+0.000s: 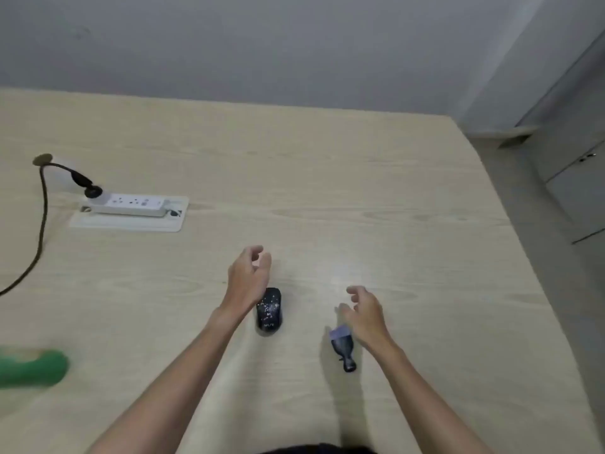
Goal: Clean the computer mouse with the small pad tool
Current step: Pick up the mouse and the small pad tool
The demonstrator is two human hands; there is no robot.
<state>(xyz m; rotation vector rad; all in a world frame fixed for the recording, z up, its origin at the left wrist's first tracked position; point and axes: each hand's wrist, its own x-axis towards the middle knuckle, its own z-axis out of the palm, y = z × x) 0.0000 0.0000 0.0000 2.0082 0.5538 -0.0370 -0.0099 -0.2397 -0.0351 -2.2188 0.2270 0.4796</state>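
A black computer mouse [269,311], speckled with pale flecks, lies on the light wooden table [360,198] near its front middle. My left hand [247,280] hovers just left of and beyond the mouse, fingers loosely curled and apart, holding nothing. The small pad tool [342,347], dark with a pale bluish pad at its far end, lies to the right of the mouse. My right hand [365,314] is over the tool's right side, fingers spread and empty; I cannot tell whether it touches the tool.
A white power strip [129,204] on a white tray sits at the left, a black cable [42,217] trailing off the left edge. A green object [32,368] lies at the near left. The table's right edge drops to grey floor and cabinets.
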